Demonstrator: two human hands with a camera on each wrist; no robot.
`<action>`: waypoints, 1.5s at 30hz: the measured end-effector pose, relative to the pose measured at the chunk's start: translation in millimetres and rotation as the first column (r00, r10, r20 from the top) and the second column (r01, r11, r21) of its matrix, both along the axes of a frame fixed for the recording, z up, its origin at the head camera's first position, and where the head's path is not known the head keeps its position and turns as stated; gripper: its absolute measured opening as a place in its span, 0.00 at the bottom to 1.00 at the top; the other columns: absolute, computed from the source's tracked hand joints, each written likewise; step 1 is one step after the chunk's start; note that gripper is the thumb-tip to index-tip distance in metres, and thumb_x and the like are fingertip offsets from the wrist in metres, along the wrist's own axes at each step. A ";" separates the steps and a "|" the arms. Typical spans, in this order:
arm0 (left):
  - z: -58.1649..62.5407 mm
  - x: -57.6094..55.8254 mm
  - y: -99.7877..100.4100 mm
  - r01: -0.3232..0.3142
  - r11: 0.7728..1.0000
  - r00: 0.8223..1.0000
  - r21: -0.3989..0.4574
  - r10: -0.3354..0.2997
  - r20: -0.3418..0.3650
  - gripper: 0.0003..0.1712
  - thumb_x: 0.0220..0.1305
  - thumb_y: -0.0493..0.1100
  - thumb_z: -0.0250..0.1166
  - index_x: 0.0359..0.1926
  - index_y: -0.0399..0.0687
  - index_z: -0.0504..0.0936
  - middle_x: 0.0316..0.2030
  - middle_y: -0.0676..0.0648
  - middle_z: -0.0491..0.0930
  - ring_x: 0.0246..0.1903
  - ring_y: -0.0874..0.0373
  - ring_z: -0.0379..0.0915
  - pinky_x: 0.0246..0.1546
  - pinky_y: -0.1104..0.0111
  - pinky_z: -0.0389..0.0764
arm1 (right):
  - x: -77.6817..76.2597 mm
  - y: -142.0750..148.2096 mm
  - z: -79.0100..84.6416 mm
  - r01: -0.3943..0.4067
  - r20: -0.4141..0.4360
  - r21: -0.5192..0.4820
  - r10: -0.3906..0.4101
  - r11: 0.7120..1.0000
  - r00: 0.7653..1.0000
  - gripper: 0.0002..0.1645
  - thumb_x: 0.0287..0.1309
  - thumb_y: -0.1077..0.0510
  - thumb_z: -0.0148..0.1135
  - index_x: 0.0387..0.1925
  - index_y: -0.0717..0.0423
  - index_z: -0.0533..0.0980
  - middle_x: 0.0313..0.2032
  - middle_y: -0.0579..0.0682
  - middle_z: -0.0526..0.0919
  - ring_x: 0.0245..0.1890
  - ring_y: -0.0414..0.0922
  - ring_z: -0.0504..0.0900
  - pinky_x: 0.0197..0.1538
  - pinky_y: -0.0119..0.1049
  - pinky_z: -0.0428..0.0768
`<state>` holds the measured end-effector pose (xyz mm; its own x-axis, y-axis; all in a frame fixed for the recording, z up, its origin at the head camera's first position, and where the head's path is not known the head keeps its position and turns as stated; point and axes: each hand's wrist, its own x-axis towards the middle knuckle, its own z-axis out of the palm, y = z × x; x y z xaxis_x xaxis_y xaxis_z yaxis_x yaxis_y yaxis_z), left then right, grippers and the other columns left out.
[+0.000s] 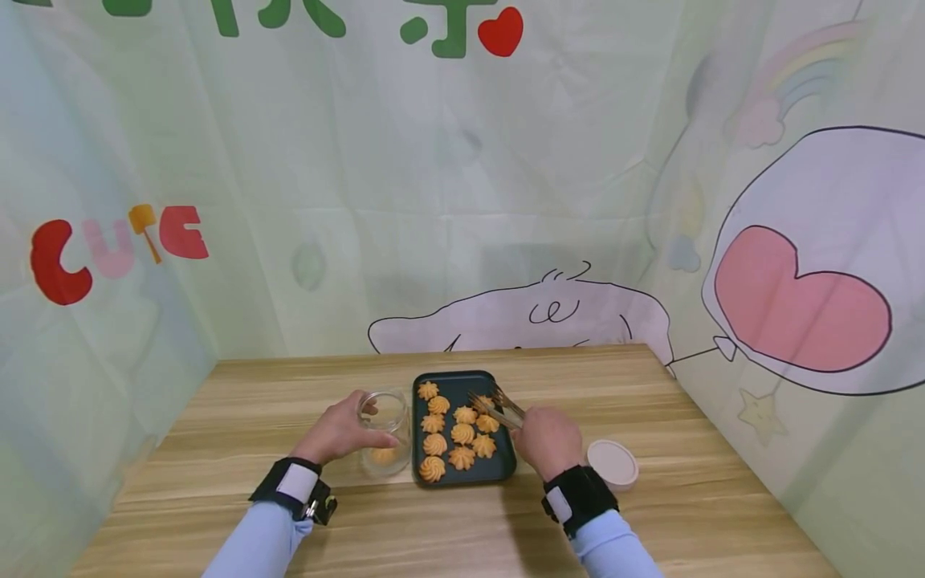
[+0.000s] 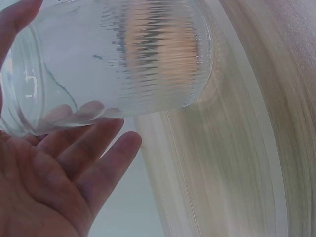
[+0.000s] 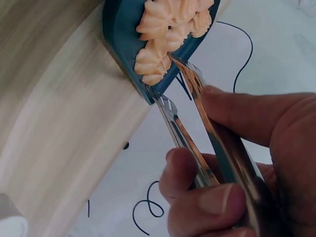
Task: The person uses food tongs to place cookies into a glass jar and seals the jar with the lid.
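A clear glass jar with a ribbed lower part stands on the table, with a golden cookie at its bottom. My left hand holds the jar near its open mouth, thumb on one side and fingers on the other. To the right of the jar is a dark tray bearing several piped, swirl-shaped cookies. My right hand grips metal tongs over the tray's right side. Their fork-like tips stand apart, on either side of a cookie near the tray's edge.
A round, pale pink lid lies on the wooden table to the right of my right hand. Printed cloth hangs behind the table and along both sides.
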<state>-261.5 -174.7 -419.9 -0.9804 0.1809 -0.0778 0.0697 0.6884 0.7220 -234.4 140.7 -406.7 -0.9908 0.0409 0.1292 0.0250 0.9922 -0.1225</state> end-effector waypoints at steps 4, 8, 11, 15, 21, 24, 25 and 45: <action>0.6 0.1 -0.5 0.003 1.000 1.000 -0.001 -0.003 0.000 0.54 0.44 0.61 0.78 0.66 0.40 0.66 0.60 0.39 0.75 0.58 0.41 0.73 0.53 0.49 0.78 | -1.5 -0.5 -3.9 0.000 -0.028 -0.017 0.000 1.000 1.000 0.22 0.56 0.46 0.69 0.20 0.59 0.77 0.15 0.49 0.71 0.16 0.45 0.72 0.17 0.40 0.71; 1.5 0.7 -0.7 0.006 1.000 1.000 -0.001 -0.006 0.002 0.54 0.44 0.61 0.78 0.67 0.40 0.66 0.60 0.39 0.75 0.58 0.41 0.73 0.53 0.49 0.78 | -3.7 -0.9 -8.1 0.000 -0.058 -0.038 -0.002 0.999 0.998 0.22 0.57 0.46 0.68 0.20 0.59 0.78 0.15 0.49 0.72 0.16 0.45 0.72 0.17 0.40 0.70; 1.5 1.0 -0.8 0.006 1.000 1.000 -0.002 -0.006 0.001 0.54 0.44 0.61 0.78 0.67 0.40 0.66 0.60 0.39 0.75 0.58 0.41 0.73 0.53 0.49 0.78 | -5.1 -0.8 -10.1 -0.003 -0.080 -0.044 -0.001 0.999 0.997 0.22 0.57 0.46 0.68 0.20 0.59 0.78 0.15 0.49 0.72 0.15 0.45 0.72 0.16 0.41 0.69; 1.1 1.2 -1.0 0.010 1.000 1.000 -0.004 -0.010 -0.005 0.56 0.42 0.63 0.78 0.67 0.40 0.66 0.60 0.40 0.75 0.58 0.41 0.73 0.53 0.49 0.78 | -6.4 0.8 -11.7 -0.001 -0.088 -0.054 -0.003 0.999 0.996 0.22 0.57 0.46 0.67 0.19 0.59 0.77 0.15 0.49 0.72 0.16 0.46 0.72 0.16 0.41 0.69; 2.6 1.4 -0.3 0.012 1.000 1.000 -0.005 -0.012 -0.012 0.56 0.42 0.63 0.78 0.66 0.39 0.66 0.60 0.40 0.75 0.57 0.42 0.74 0.53 0.50 0.79 | -5.9 3.9 -12.1 -0.009 -0.093 -0.060 0.003 0.998 0.996 0.22 0.57 0.46 0.67 0.19 0.58 0.77 0.16 0.50 0.73 0.17 0.46 0.73 0.18 0.42 0.70; 2.8 1.3 -0.3 0.013 1.000 1.000 -0.006 -0.013 -0.011 0.56 0.42 0.63 0.78 0.66 0.39 0.66 0.60 0.39 0.75 0.57 0.42 0.74 0.53 0.49 0.78 | -5.7 4.3 -11.7 -0.012 -0.095 -0.057 0.006 0.998 0.995 0.21 0.57 0.45 0.67 0.20 0.58 0.77 0.16 0.50 0.73 0.17 0.46 0.73 0.18 0.42 0.70; 2.8 1.3 -0.4 0.013 1.000 1.000 -0.006 -0.013 -0.011 0.56 0.42 0.63 0.78 0.66 0.39 0.66 0.60 0.39 0.75 0.57 0.42 0.74 0.53 0.49 0.78 | -5.5 4.4 -11.3 -0.013 -0.095 -0.057 0.007 0.998 0.995 0.22 0.58 0.45 0.66 0.20 0.58 0.77 0.16 0.50 0.73 0.17 0.46 0.73 0.17 0.42 0.70; 1.6 0.8 -0.4 0.014 1.000 1.000 -0.008 -0.014 -0.010 0.54 0.44 0.60 0.78 0.66 0.39 0.66 0.59 0.39 0.76 0.57 0.41 0.74 0.53 0.49 0.78 | 6.4 -8.2 22.7 -0.051 -0.153 -0.119 0.033 0.992 0.988 0.18 0.59 0.46 0.65 0.26 0.56 0.78 0.18 0.49 0.75 0.17 0.45 0.71 0.17 0.39 0.65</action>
<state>-260.6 -175.1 -418.3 -0.9786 0.1939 -0.0693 0.0865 0.6927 0.7160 -228.0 132.5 -384.0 -0.9617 0.0244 0.2731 -0.0441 0.9693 -0.2420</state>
